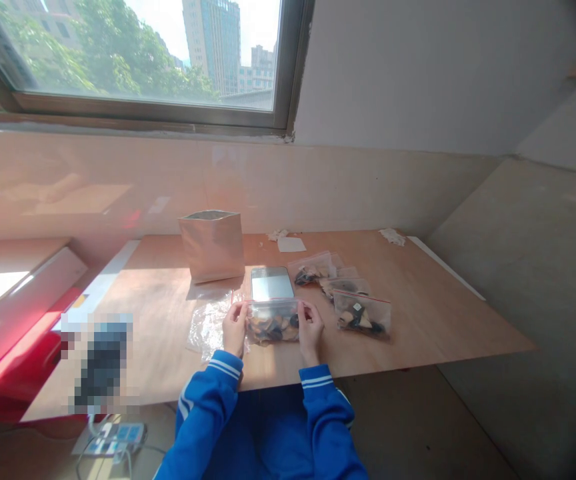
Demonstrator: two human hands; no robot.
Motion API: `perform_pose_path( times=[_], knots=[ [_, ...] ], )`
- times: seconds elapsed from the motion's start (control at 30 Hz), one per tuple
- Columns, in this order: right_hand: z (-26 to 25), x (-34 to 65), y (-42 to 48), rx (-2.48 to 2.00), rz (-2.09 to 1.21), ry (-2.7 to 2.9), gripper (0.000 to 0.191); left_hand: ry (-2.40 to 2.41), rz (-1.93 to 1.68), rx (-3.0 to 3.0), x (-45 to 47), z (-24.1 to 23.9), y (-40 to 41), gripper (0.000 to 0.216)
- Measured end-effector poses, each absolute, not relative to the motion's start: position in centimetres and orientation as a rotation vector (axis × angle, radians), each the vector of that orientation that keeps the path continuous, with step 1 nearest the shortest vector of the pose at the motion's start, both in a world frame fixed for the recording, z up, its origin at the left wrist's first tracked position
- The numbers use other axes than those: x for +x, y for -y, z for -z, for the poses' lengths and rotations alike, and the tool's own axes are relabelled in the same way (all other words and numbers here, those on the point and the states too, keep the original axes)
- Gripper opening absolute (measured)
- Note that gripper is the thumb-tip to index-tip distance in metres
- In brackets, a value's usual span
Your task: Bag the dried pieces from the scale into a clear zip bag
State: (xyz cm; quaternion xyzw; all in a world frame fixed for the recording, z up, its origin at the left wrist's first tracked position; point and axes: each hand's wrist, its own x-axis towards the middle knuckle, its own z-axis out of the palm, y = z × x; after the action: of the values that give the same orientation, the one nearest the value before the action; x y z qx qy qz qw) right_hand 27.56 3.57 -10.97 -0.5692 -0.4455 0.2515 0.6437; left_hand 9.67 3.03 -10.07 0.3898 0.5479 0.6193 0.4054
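Two hands at the near edge of the wooden table [418,333], about the middle of its width, both on one small clear zip bag [273,321]. Left hand [235,328] at the bag's left end, fingers curled narrow and pinching the top strip; right hand [310,329] at the right end, fingers likewise pinched on the top corner. Bag upright between them, bottom resting on the table, filled with dark and tan pieces. Blue sleeves with white stripes over both wrists.

Just behind the held bag, a flat silver scale [271,283], touching or nearly touching it; cannot tell which. Left of the scale, toward the far edge, an upright pale foil pouch [212,245], top open. Beside the left hand, crumpled clear plastic [207,325] flat on the table. To the right, three more filled bags: one [362,313] near the right hand, one [343,285] behind that, one [312,268] just right of the scale. Along the far edge, a white slip [291,244] and scraps of paper [392,235]. Near the left corner, a blurred dark object [102,363].
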Motion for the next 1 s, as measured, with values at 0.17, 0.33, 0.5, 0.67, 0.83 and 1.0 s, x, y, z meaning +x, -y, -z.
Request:
perform_pose_path(
  times=[0.17,0.33,0.5,0.67,0.83,1.0],
  knots=[
    [10.75,27.66,-4.0,-1.314,-0.594,1.04,0.039,-1.431,-1.553,0.979,9.73,10.01,-2.9,0.04],
    [10.94,27.8,-4.07,-1.314,-0.579,1.033,0.034,-1.473,-1.57,1.028,9.68,10.39,-2.96,0.036],
    [10.49,27.73,-3.7,-1.305,-0.598,1.023,0.034,-1.484,-1.574,1.053,9.68,10.53,-3.03,0.034],
    [10.04,27.57,-3.42,-1.288,-0.625,0.996,0.033,-1.445,-1.582,1.01,9.82,10.06,-2.94,0.035],
    [10.13,27.55,-3.42,-1.276,-0.654,0.989,0.035,-1.345,-1.55,0.945,9.84,9.97,-2.89,0.037],
    [10.04,27.39,-3.3,-1.252,-0.726,1.008,0.036,-1.324,-1.503,1.027,9.78,10.16,-2.89,0.033]
  ],
)
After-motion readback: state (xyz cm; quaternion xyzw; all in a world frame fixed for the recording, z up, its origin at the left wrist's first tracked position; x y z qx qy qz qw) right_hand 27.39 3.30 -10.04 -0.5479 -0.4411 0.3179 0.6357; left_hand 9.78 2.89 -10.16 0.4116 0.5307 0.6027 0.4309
